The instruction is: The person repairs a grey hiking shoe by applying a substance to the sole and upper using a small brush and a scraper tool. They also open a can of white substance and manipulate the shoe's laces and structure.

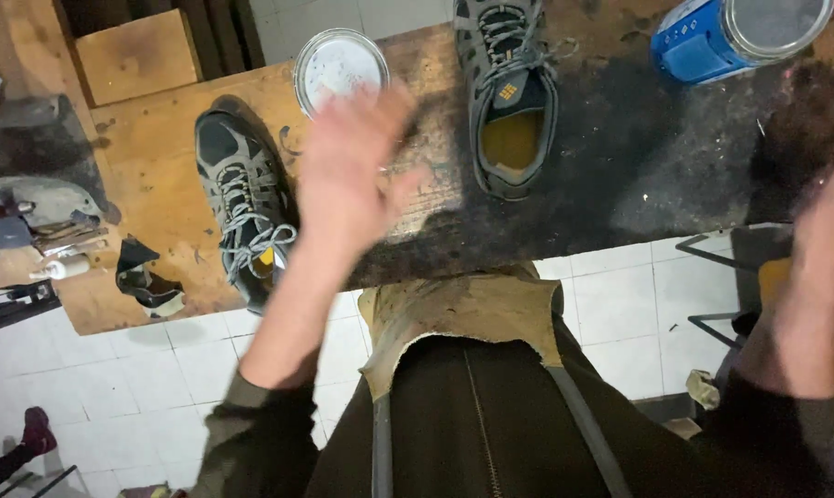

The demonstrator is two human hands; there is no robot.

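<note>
White floor tiles are showing below the stained bench where you are hovering your left hand, spread and empty, between two laced shoes near its front edge, while your blurred right hand is unreadable.

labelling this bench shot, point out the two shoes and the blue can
left shoe (237, 198), head view, on its laces
right shoe (509, 101), head view, on its tongue
blue can (698, 46), head view, on its blue side wall
</note>
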